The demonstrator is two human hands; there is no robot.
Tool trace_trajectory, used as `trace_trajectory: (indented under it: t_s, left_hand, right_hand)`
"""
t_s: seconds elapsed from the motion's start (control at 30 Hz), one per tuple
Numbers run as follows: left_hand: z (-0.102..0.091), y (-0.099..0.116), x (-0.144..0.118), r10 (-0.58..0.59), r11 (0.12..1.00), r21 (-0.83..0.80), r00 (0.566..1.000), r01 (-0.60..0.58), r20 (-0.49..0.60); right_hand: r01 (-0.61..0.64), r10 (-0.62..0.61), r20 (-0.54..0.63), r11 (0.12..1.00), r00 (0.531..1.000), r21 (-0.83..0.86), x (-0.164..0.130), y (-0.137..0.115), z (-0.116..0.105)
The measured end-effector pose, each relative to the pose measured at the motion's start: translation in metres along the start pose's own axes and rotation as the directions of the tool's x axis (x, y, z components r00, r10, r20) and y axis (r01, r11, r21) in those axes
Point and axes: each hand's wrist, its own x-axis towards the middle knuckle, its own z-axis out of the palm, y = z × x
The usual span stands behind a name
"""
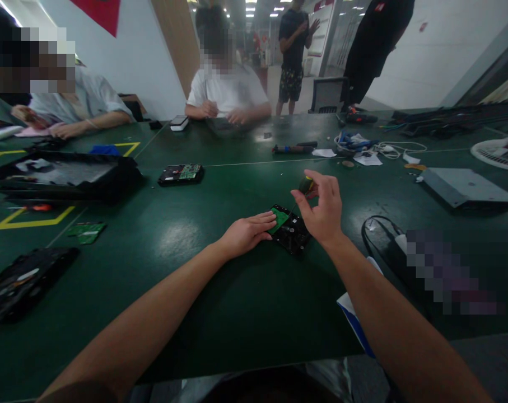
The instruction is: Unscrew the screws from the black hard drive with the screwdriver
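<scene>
Bench [220,313] shot, hard drive [293,232] as the anchor: left hand [247,232] lies flat against its left edge, fingers on the green circuit board [279,218], open grip, nothing clasped. Right hand [321,210] hovers just above the drive's right side, grip pinched shut on a small screwdriver [304,187], tip pointing down at it.

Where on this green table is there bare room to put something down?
Bare table lies between the person's two forearms, and a wider patch left of the left hand, bordered by the loose green board and the second drive. It is crowded around the drive under the right hand, and among the cables.
</scene>
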Motion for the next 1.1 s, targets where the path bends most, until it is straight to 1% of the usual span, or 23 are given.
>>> trace_trajectory:
  t_s: [0.17,0.37,0.53,0.6,0.73,0.83,0.97,1.03,1.1]
  left_hand:
    - [-0.0008,0.0014,0.0001,-0.005,1.000,0.003,1.000,0.005,-0.005]
    - [-0.0018,0.0022,0.0008,-0.015,1.000,0.017,1.000,0.015,0.023]
    - [-0.0004,0.0005,0.0001,-0.006,1.000,0.019,1.000,0.006,0.009]
    - [-0.0002,0.0004,-0.0001,-0.002,1.000,0.012,1.000,0.002,0.003]
    - [-0.0001,0.0008,-0.0002,-0.005,1.000,0.004,1.000,0.005,-0.003]
    - [-0.0002,0.0008,-0.0002,-0.003,1.000,0.005,1.000,0.003,0.005]
    - [-0.0003,0.0006,0.0000,-0.006,1.000,0.012,1.000,0.006,0.007]
    - [-0.0002,0.0006,0.0001,-0.006,1.000,0.007,1.000,0.006,0.002]
    - [-0.0002,0.0008,0.0001,-0.006,1.000,0.007,1.000,0.006,0.001]
  right_hand:
    - [-0.020,0.017,0.049,0.999,0.999,0.050,-0.0010,0.0019,0.0015]
    - [0.002,-0.002,0.017,1.000,1.000,-0.009,-0.0011,0.0007,0.0002]
    - [-0.018,0.014,0.063,0.998,0.998,0.065,-0.0032,0.0026,0.0035]
    - [-0.026,0.022,0.052,0.997,0.998,0.075,-0.0029,0.0016,0.0039]
    - [-0.005,0.005,0.002,1.000,1.000,0.017,-0.0010,0.0004,0.0016]
    - [-0.005,0.004,0.021,1.000,1.000,0.019,-0.0017,0.0024,0.0018]
    - [-0.047,0.041,0.063,0.995,0.997,0.084,-0.0042,0.0035,0.0044]
    - [-0.051,0.046,0.058,0.995,0.997,0.088,-0.0039,0.0024,0.0042]
    - [-0.032,0.031,0.025,0.998,0.999,0.061,-0.0026,0.0013,0.0027]
